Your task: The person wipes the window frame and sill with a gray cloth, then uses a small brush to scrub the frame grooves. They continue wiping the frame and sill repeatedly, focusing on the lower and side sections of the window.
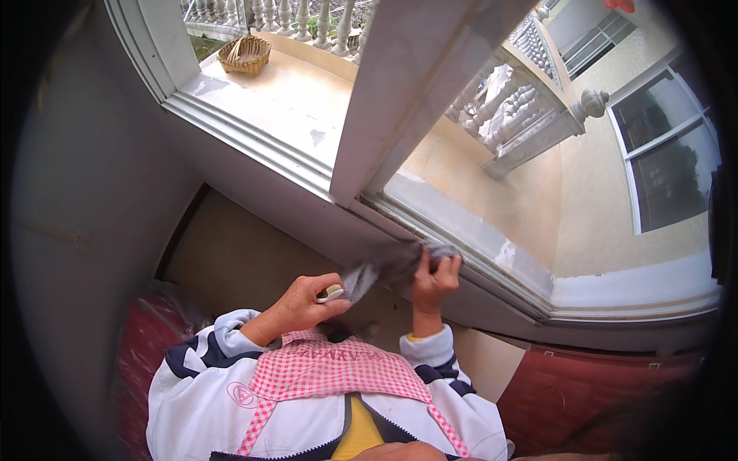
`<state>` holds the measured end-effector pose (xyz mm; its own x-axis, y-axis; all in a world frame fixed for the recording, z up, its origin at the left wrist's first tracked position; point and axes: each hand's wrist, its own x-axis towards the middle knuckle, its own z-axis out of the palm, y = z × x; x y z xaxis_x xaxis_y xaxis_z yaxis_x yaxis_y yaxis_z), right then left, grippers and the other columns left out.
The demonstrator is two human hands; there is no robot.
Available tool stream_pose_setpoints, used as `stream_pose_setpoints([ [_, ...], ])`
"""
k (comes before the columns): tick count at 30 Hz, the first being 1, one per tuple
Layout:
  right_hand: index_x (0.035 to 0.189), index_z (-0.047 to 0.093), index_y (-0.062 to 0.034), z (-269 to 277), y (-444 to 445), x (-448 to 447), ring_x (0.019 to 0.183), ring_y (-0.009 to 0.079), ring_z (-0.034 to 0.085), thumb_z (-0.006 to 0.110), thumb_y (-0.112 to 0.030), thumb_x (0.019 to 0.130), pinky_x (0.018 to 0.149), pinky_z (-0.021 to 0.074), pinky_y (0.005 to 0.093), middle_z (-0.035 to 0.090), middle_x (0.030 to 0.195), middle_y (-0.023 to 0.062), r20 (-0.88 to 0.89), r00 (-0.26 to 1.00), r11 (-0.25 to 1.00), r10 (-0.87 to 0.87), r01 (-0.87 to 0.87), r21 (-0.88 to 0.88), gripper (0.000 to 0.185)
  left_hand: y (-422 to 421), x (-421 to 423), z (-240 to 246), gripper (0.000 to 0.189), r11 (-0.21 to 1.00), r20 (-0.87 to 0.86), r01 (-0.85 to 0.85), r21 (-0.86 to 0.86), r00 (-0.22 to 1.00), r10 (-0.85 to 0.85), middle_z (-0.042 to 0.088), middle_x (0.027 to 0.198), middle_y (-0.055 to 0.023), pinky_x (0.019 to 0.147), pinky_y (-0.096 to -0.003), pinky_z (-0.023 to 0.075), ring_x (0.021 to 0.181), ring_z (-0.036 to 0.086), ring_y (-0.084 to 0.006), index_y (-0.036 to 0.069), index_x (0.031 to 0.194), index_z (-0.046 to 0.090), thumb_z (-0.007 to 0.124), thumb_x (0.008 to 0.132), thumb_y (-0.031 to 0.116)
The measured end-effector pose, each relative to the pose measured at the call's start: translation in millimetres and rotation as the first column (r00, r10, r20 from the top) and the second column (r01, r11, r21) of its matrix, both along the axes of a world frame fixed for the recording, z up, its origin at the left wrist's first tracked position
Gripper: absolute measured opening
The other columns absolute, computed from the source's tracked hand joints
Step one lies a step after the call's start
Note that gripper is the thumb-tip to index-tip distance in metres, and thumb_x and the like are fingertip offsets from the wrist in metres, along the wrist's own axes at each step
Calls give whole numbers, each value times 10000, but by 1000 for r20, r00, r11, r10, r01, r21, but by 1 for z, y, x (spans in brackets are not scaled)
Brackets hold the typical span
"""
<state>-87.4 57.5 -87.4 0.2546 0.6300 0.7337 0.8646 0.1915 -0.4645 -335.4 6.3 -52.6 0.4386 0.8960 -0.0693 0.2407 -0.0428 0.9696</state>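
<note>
My left hand [311,297] holds a small brush [332,291] with a white back and pale bristles. Blurred grey cloth [362,281] hangs at the fingertips of that hand. To the right, my right hand [436,278] presses a bunched grey cloth [443,251] against the lower sliding window track [424,233]. Between the hands the fabric is blurred, so I cannot tell whether it is one piece. Above the right hand stands a glass window pane [478,201] in a pale frame.
A pale window post [380,109] divides the opening at left from the pane. Outside, a wicker basket [245,55] sits on a ledge near a balustrade [302,20]. Red plastic-wrapped material [153,340] lies at left, a red surface [582,392] at right.
</note>
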Motion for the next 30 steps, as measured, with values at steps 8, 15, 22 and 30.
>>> stream_pose_setpoints([
  [8,776,533,-80,-5,42,-82,594,327,569,694,-78,745,544,472,441,506,817,134,175,950,965,258,-243,-103,164,1,-2,3,232,998,36,26,-52,999,-24,602,666,-56,561,-280,457,603,541,-105,28,896,606,737,850,214],
  [15,785,565,-71,-6,33,-63,598,338,592,738,-87,746,502,486,415,560,841,126,143,969,977,201,-187,-105,178,2,-3,3,213,1000,-12,18,2,1000,-18,598,651,-57,540,-285,446,594,530,-95,28,879,602,731,847,196],
  [22,767,541,-58,0,41,-80,582,356,568,724,-57,749,492,453,430,528,787,140,51,978,979,202,-203,18,183,4,-11,8,228,996,-5,-53,-76,999,53,565,639,-37,545,-279,420,581,479,-90,24,889,583,734,842,188],
  [30,788,528,-87,-1,38,-76,565,318,576,694,-96,762,478,462,414,531,819,92,79,974,975,213,-206,-83,169,6,-5,14,223,999,-41,-31,-17,999,30,603,657,-61,553,-286,448,586,528,-111,22,880,589,738,832,182],
])
